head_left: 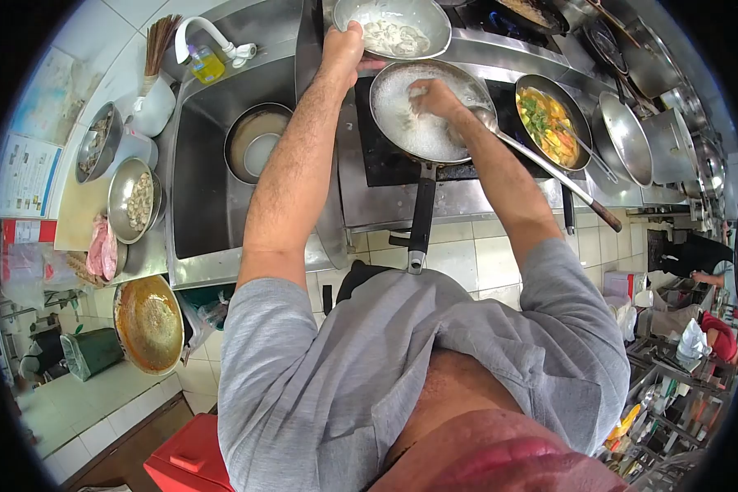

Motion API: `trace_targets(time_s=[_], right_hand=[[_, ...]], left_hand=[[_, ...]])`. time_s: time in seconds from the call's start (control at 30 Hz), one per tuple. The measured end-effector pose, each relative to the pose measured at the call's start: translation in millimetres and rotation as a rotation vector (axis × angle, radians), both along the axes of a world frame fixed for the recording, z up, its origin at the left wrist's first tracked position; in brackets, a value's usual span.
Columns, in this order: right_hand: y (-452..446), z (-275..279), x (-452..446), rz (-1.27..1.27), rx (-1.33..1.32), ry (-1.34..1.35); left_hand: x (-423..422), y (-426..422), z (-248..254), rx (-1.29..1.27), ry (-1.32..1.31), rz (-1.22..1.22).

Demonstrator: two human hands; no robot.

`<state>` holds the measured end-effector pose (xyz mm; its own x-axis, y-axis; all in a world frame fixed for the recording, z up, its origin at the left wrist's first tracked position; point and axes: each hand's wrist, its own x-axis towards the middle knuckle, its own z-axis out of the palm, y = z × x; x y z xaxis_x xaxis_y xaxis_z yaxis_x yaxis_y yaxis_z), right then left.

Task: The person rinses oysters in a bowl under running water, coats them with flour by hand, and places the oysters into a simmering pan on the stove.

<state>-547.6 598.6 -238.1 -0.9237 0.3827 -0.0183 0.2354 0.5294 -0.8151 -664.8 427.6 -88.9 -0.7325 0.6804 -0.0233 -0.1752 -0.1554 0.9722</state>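
Note:
My left hand point(344, 53) grips the near-left rim of a metal bowl point(440, 34) at the top of the view, beside the frying pan. Pale, whitish food pieces point(394, 38) lie in that bowl. Over the frying pan point(377, 135), which holds bubbling, foamy liquid point(410, 82), is my right hand point(436, 98). Its fingers are bent together and point down; whatever is between them I cannot make out. A ladle point(541, 160) rests with its head at the pan's right rim, under my right forearm, its wooden-tipped handle reaching right.
To the right sits a pan of colourful vegetables point(549, 123) with a spoon in it. Beyond it stands a steel bowl point(623, 139). A sink point(205, 180) with a pot point(238, 164) is left. Bowls of food point(139, 201) and pink meat point(102, 246) line the left counter.

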Motion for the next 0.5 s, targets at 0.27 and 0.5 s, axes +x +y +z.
trace_targets(time_s=[0.27, 0.5], right_hand=[[-20.4, 24.2, 25.7, 0.057, 0.237, -0.007], [-24.2, 31.8, 30.4, 0.013, 0.422, -0.12]], left_hand=[[3.0, -0.9, 1.5, 0.003, -0.004, 0.005], [5.8, -3.2, 3.8, -0.01, 0.031, 0.0]])
